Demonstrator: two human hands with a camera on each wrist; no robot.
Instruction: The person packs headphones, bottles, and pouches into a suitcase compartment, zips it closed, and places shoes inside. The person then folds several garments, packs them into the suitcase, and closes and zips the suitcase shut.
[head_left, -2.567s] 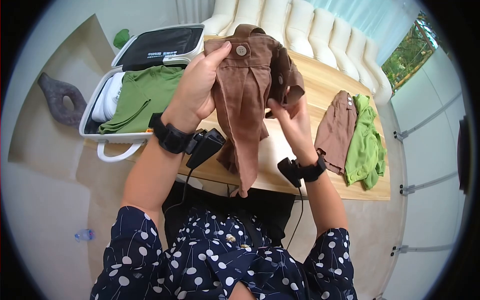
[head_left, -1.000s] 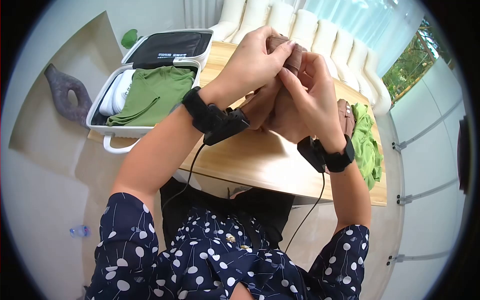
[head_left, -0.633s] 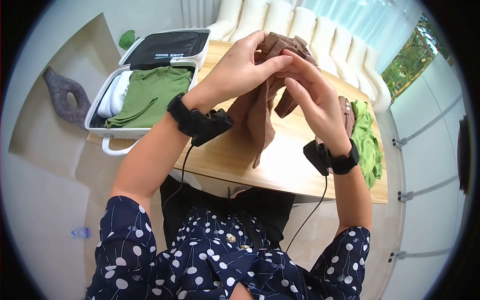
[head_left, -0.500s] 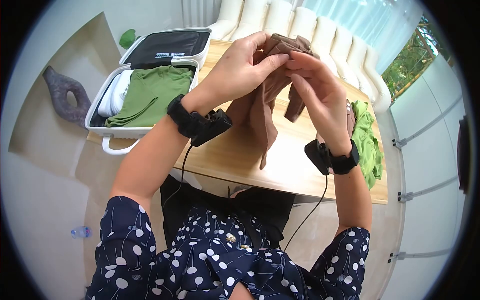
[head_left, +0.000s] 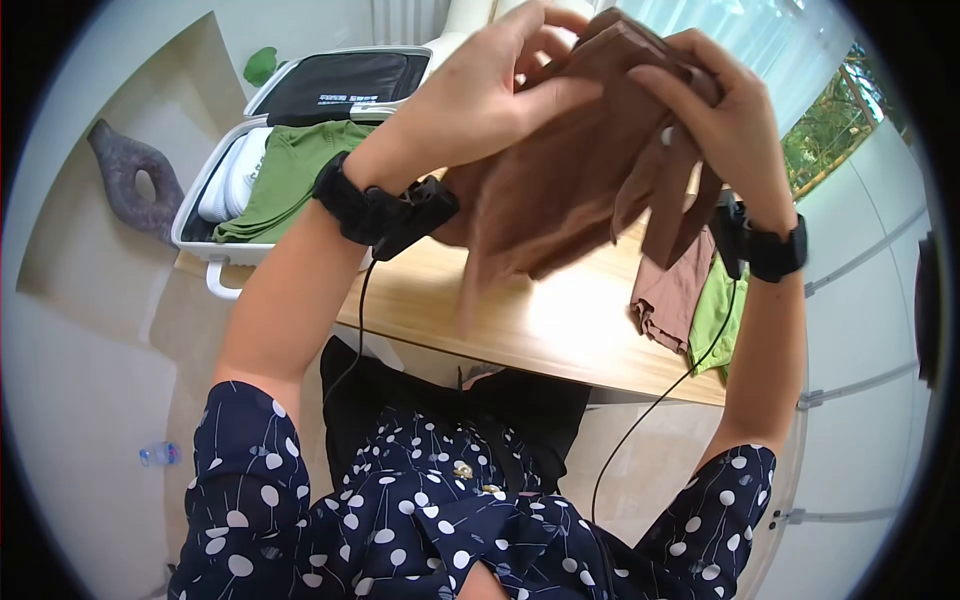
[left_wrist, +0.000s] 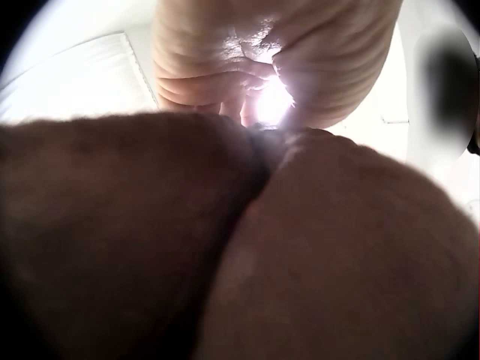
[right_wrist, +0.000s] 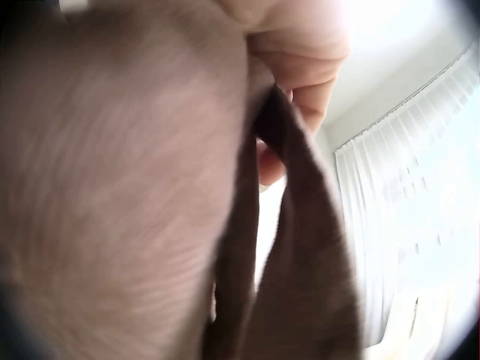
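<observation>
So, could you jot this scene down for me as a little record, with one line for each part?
Held up: brown garment, bunched, with a pale button
Left hand: grips the garment's upper part
Right hand: grips its other side
Surface: wooden table
Lying on table, right side: another brown garment, beside a bright green one
Left side: open suitcase
Inside suitcase: folded green cloth, white item
Unclear: what type of garment is held
</observation>
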